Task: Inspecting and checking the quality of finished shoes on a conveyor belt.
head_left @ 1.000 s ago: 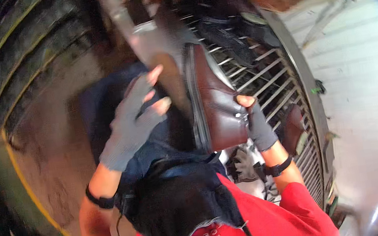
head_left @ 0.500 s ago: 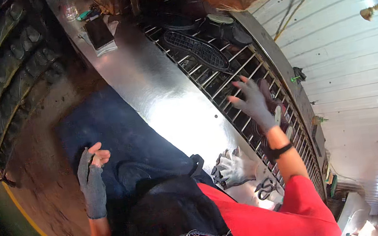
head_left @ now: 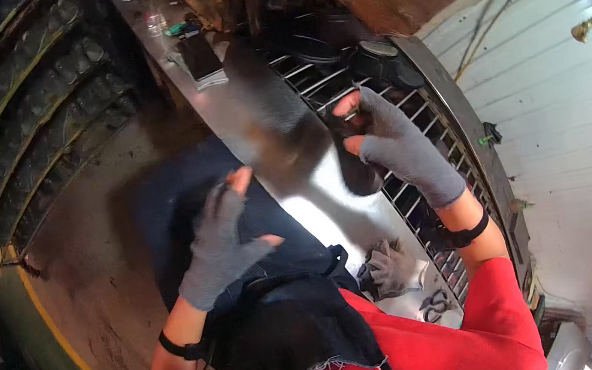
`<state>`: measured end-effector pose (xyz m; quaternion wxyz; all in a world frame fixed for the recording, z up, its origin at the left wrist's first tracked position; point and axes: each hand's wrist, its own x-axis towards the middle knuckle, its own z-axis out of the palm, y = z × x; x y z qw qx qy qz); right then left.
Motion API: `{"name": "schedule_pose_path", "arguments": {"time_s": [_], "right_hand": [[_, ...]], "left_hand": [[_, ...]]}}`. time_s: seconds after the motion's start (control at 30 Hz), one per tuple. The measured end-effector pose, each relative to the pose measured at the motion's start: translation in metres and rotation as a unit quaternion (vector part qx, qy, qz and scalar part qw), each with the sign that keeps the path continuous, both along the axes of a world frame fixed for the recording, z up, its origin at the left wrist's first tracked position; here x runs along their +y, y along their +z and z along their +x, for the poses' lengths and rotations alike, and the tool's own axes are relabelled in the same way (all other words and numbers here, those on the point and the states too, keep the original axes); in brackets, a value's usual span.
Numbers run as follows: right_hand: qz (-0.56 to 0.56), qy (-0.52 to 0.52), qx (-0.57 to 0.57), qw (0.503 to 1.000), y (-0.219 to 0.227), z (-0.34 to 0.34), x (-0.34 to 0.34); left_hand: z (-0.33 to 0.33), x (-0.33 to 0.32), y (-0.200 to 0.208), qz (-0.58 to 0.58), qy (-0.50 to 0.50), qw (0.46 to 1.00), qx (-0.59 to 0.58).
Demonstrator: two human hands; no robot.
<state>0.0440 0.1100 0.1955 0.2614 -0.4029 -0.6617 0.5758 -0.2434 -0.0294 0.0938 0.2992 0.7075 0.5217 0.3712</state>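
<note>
In a grey fingerless glove, my right hand (head_left: 400,147) is closed on a dark shoe sole (head_left: 360,174), raised at the edge of the roller conveyor (head_left: 412,203). Much of the sole is hidden by the hand and blurred. My left hand (head_left: 222,241), gloved the same way, hangs over the dark blue cloth (head_left: 178,182) with thumb and fingers apart and nothing in it. Between the cloth and the rollers runs a shiny metal ledge (head_left: 304,218). More dark soles (head_left: 311,48) lie on the far rollers.
A phone-like dark slab (head_left: 200,56) rests on the ledge's far end, beside a clear bottle (head_left: 153,19). Grey gloves (head_left: 393,270) and black-handled scissors (head_left: 436,307) lie near me. Racks of dark shoe-shaped pieces (head_left: 33,93) stand left; a corrugated white wall (head_left: 556,148) is right.
My right hand has closed on the sole from the rollers and lifted it toward the ledge. My left hand has moved right and forward, its fingers spreading.
</note>
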Motion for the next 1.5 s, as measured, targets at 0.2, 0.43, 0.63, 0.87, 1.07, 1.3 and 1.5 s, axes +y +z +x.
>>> {"name": "schedule_pose_path", "arguments": {"time_s": [0.2,0.43,0.63,0.87,1.07,1.3,1.5], "right_hand": [[-0.324,-0.065,0.133,0.935,0.012,-0.039,0.012],[0.417,-0.038,-0.309,0.854,-0.142,0.050,0.186],[0.379,-0.090,-0.582,0.713,-0.146,0.133,0.283],[0.378,-0.070,-0.676,0.628,-0.130,0.130,0.183],[0.442,0.171,-0.558,0.681,-0.104,0.167,0.073],[0.069,-0.447,-0.029,0.891,-0.185,0.207,0.071],[-0.174,-0.279,0.085,0.941,-0.172,0.172,0.068]], "left_hand": [[0.029,0.014,0.025,0.039,-0.094,0.990,-0.101],[-0.024,-0.031,-0.073,-0.401,0.159,0.739,-0.517],[-0.023,-0.034,-0.119,-0.375,0.225,0.775,-0.456],[-0.017,-0.011,-0.085,-0.388,0.192,0.743,-0.511],[-0.020,-0.020,-0.082,-0.409,0.206,0.720,-0.522],[-0.015,-0.029,-0.082,-0.326,0.211,0.757,-0.526],[-0.015,-0.039,-0.097,-0.340,0.237,0.791,-0.450]]}}
